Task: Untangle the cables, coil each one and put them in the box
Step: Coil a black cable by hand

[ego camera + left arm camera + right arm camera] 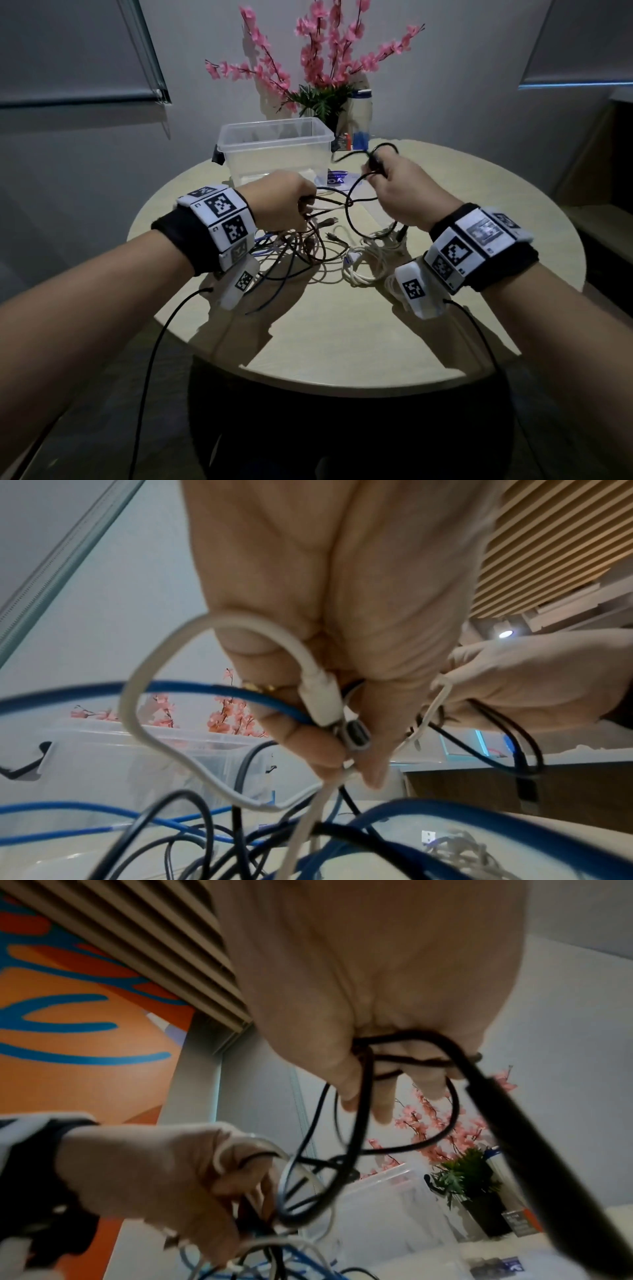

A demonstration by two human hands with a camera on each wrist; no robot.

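A tangle of black, white and blue cables (308, 246) lies on the round table (342, 335), partly lifted. My left hand (284, 202) grips a bunch of them, among them a white cable (137, 696), a blue cable (205, 691) and a plug end (358, 734). My right hand (394, 185) is raised to the right and holds loops of a black cable (404, 1058) that runs down into the tangle. The clear plastic box (274, 150) stands behind the hands with nothing visible in it.
A vase of pink blossoms (318, 68) and a bottle (359, 116) stand at the table's far edge behind the box. A white coiled cable (363, 267) lies near my right wrist. Black wrist-camera leads hang off the near table edge.
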